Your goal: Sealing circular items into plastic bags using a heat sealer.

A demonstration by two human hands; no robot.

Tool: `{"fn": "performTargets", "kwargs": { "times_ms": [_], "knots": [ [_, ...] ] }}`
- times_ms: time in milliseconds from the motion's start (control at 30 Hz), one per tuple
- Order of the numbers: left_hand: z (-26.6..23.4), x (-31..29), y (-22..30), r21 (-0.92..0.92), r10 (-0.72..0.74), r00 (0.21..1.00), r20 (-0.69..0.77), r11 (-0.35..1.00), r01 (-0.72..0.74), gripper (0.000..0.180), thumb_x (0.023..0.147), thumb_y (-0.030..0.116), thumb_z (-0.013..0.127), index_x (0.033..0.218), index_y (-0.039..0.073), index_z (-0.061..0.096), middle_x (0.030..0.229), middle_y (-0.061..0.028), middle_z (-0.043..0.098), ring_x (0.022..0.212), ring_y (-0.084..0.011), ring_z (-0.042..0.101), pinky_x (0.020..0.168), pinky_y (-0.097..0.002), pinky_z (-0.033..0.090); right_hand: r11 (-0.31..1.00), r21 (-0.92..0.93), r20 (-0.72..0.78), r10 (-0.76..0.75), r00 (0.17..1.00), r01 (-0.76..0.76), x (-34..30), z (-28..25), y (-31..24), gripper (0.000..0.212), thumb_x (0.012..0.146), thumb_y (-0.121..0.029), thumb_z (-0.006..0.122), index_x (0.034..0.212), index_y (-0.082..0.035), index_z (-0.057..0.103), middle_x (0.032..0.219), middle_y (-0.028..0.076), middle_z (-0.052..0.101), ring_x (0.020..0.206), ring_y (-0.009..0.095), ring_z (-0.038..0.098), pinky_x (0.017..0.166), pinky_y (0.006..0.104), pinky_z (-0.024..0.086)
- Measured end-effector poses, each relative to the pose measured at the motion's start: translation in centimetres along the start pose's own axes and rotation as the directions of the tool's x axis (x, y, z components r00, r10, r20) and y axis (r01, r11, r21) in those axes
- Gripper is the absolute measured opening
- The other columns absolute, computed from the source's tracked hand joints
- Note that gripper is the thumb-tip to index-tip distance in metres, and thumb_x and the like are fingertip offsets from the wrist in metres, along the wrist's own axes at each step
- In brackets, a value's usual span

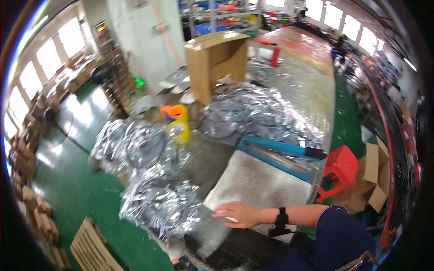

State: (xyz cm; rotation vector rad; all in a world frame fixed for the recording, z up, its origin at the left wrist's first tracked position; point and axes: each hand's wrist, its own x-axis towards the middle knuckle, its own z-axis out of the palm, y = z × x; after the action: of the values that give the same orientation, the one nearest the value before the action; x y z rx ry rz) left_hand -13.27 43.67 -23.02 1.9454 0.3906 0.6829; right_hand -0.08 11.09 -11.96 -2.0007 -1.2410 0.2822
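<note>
Right hand (239,216): fingers loosely extended at clear plastic bag (211,237), near side of blue bench sealer (276,144); grip cannot be told. Left hand (175,261): barely shown, likewise. Bagged goods (153,203): left of sealer. Step, seemingly: bag handling; next calls for securing its edge.

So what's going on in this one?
The person's right hand is at some clear plastic by the near edge of a pale flat pad; whether the fingers grip it is unclear. The left hand cannot be clearly made out. A long blue device lies along the pad's far edge. Shiny plastic-wrapped bundles are piled to the left, and an open cardboard box stands farther back.
</note>
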Motion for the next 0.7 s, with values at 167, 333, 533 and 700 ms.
{"fn": "performTargets", "kwargs": {
  "times_ms": [167,333,533,700],
  "knots": [
    [3.7,-2.0,0.9,-0.754,-0.497,0.868,0.002,0.569,0.327,0.061,0.092,0.022,0.056,0.148,0.003,0.038,0.134,-0.0193,0.054,0.123,-0.0348,0.053,0.102,-0.0439,0.045,0.628,0.577,-0.085,0.682,0.726,-0.522,-18.1,-2.9,0.3,0.029,0.100,-0.026,0.059,0.116,-0.004,0.069,0.102,0.010,0.071,0.088,0.017,0.068,0.079,0.0321,0.054],
    [4.7,-7.5,10.8,-0.860,-0.627,0.694,0.352,0.076,0.505,0.081,0.092,0.057,0.058,0.151,0.008,0.034,0.155,-0.0194,0.035,0.141,-0.0376,0.035,0.114,-0.0530,0.034,0.369,0.883,-0.372,0.927,0.044,-0.291,-31.2,-8.0,3.5,0.032,0.103,-0.027,0.054,0.091,-0.001,0.068,0.078,0.006,0.067,0.070,0.013,0.064,0.064,0.0263,0.050],
    [6.1,-17.5,8.6,-0.804,-0.745,0.580,0.329,0.102,0.586,0.057,0.094,0.040,0.060,0.135,0.003,0.049,0.138,-0.0200,0.051,0.126,-0.0364,0.049,0.107,-0.0525,0.038,0.550,0.823,-0.556,0.831,-0.003,-0.141,-36.7,-21.5,15.7,0.035,0.101,-0.035,0.056,0.084,-0.005,0.065,0.066,-0.001,0.057,0.057,0.007,0.050,0.053,0.0223,0.036],
    [9.5,-26.1,9.1,-0.791,-0.757,0.583,0.294,0.149,0.593,0.045,0.098,0.037,0.053,0.128,0.003,0.053,0.139,-0.0192,0.051,0.125,-0.0352,0.049,0.107,-0.0509,0.038,0.548,0.837,-0.525,0.800,0.290,0.005,-28.5,-33.7,24.7,0.030,0.101,-0.030,0.057,0.115,-0.005,0.066,0.093,0.002,0.066,0.077,0.010,0.060,0.061,0.0247,0.042]
  ]
}}
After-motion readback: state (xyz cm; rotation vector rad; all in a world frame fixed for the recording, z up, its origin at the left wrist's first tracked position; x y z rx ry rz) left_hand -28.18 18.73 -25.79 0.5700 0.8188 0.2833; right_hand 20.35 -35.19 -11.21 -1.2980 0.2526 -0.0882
